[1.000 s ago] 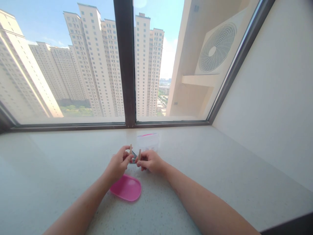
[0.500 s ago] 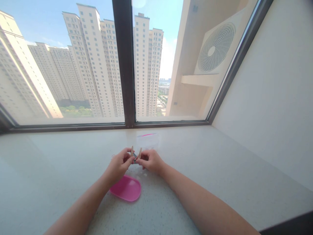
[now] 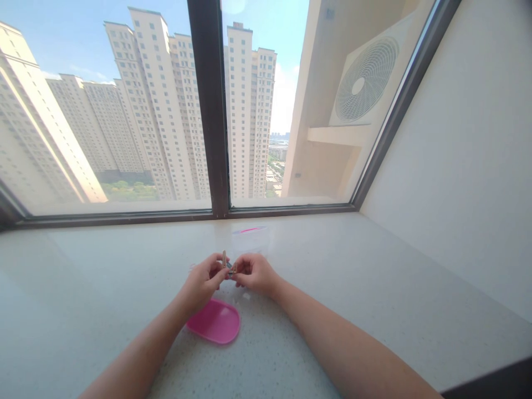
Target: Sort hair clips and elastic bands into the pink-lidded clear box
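Observation:
My left hand (image 3: 208, 276) pinches a thin tan piece (image 3: 224, 259) that stands upright between its fingers. Close on its right, my right hand (image 3: 252, 272) is closed on a second small tan piece (image 3: 234, 268). A small dark grey part (image 3: 229, 270) lies between the two pieces, touching the fingertips; its exact shape is too small to tell. Below my left hand, a pink oval tray (image 3: 215, 322) rests on the pale speckled surface, its upper left edge partly hidden by that hand.
A clear zip bag (image 3: 250, 238) with a pink strip lies beyond my hands. Small clear bits (image 3: 246, 296) are near the tray. The window frame (image 3: 291, 211) bounds the far edge, and a white wall (image 3: 457, 166) stands at the right.
The tan piece in my right hand has tilted lower and shows less of its length. Both hands remain close together in nearly the same place.

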Action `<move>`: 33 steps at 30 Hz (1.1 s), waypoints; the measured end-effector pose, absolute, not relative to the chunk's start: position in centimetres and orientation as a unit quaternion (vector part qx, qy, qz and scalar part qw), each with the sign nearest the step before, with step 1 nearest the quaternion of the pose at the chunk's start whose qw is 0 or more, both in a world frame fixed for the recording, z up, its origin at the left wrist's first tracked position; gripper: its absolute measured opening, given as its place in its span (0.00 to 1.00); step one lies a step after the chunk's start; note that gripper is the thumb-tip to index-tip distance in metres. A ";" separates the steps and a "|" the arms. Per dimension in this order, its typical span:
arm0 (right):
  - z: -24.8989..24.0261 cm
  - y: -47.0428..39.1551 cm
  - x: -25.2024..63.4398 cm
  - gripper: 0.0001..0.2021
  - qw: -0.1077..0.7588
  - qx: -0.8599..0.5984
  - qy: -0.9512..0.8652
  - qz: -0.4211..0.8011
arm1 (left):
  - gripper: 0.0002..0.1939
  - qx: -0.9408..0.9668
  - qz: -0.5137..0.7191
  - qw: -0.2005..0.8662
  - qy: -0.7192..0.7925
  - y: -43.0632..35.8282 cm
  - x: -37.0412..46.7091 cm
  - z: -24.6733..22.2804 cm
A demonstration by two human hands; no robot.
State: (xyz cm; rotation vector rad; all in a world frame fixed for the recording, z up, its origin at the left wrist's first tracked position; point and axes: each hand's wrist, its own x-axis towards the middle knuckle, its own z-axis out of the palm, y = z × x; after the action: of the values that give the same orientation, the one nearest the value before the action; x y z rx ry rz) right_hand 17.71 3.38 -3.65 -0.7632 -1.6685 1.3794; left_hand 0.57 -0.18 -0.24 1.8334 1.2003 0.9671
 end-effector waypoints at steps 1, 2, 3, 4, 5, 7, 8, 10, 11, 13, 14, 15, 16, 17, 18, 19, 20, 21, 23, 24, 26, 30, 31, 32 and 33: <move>-3.7 3.4 17.7 0.13 0.412 -0.304 -0.667 0.542 | 0.11 0.714 0.376 0.363 0.467 -0.2 0.6 -0.3; -3.8 3.4 17.7 0.12 0.413 -0.304 -0.672 0.534 | 0.11 0.715 0.375 0.362 0.466 -0.2 0.5 -0.3; -3.8 3.5 17.7 0.11 0.414 -0.304 -0.678 0.525 | 0.11 0.716 0.374 0.362 0.465 -0.1 0.5 -0.4; -3.9 3.5 17.7 0.10 0.415 -0.303 -0.686 0.516 | 0.11 0.717 0.374 0.361 0.464 -0.1 0.5 -0.4; -4.0 3.6 17.8 0.09 0.416 -0.303 -0.693 0.505 | 0.11 0.718 0.374 0.360 0.463 -0.1 0.5 -0.4; -4.1 3.6 17.8 0.08 0.419 -0.307 -0.706 0.482 | 0.11 0.719 0.375 0.359 0.462 0.0 0.5 -0.5; -4.1 3.6 17.8 0.08 0.419 -0.310 -0.712 0.471 | 0.11 0.718 0.376 0.360 0.462 0.0 0.5 -0.5; -3.9 3.6 17.9 0.08 0.418 -0.316 -0.719 0.456 | 0.11 0.719 0.378 0.358 0.461 0.1 0.5 -0.6; -3.8 3.5 17.9 0.08 0.417 -0.318 -0.721 0.452 | 0.10 0.720 0.378 0.356 0.462 0.1 0.5 -0.6; -3.4 3.3 17.9 0.08 0.412 -0.325 -0.724 0.448 | 0.10 0.724 0.374 0.344 0.466 0.1 0.4 -0.6; -3.3 3.2 18.0 0.08 0.408 -0.329 -0.725 0.447 | 0.10 0.727 0.371 0.337 0.469 0.0 0.4 -0.5; -3.1 3.2 18.0 0.08 0.403 -0.334 -0.725 0.447 | 0.10 0.730 0.368 0.331 0.471 0.0 0.4 -0.5; -3.0 3.1 18.0 0.08 0.398 -0.338 -0.725 0.448 | 0.10 0.733 0.365 0.327 0.472 0.0 0.3 -0.5; -3.0 3.1 18.0 0.08 0.395 -0.340 -0.725 0.451 | 0.10 0.735 0.363 0.324 0.473 0.0 0.3 -0.5; -2.9 3.0 18.1 0.08 0.393 -0.340 -0.723 0.455 | 0.11 0.735 0.362 0.323 0.473 0.0 0.3 -0.5; -2.9 3.0 18.1 0.08 0.393 -0.339 -0.720 0.461 | 0.11 0.735 0.361 0.324 0.474 0.0 0.3 -0.5; -3.0 3.1 18.1 0.08 0.394 -0.337 -0.715 0.470 | 0.11 0.735 0.359 0.326 0.473 0.0 0.3 -0.5; -3.0 3.1 18.0 0.08 0.395 -0.334 -0.709 0.480 | 0.11 0.735 0.358 0.329 0.472 0.0 0.3 -0.5; -3.2 3.2 18.0 0.08 0.396 -0.329 -0.695 0.503 | 0.11 0.735 0.357 0.337 0.468 0.1 0.3 -0.5; -3.3 3.2 18.0 0.08 0.395 -0.326 -0.689 0.513 | 0.11 0.734 0.357 0.341 0.466 0.1 0.4 -0.6; -3.4 3.3 17.9 0.09 0.394 -0.318 -0.685 0.524 | 0.11 0.730 0.358 0.353 0.463 0.1 0.4 -0.6; -3.5 3.3 18.1 0.12 0.383 -0.310 -0.694 0.525 | 0.10 0.724 0.360 0.367 0.459 0.0 0.5 -0.6; -3.5 3.3 18.1 0.13 0.377 -0.313 -0.697 0.523 | 0.10 0.725 0.361 0.367 0.458 0.0 0.5 -0.7; -3.5 3.3 18.2 0.14 0.371 -0.315 -0.700 0.522 | 0.10 0.726 0.362 0.367 0.456 0.0 0.5 -0.7; -3.5 3.3 18.2 0.15 0.366 -0.317 -0.703 0.521 | 0.09 0.727 0.363 0.367 0.453 0.0 0.5 -0.7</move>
State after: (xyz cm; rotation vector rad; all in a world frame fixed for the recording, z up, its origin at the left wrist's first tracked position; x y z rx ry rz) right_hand 18.24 3.25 -3.46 -0.8156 -1.8080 1.3392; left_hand 0.52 -0.02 -0.73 1.8680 1.1638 0.9315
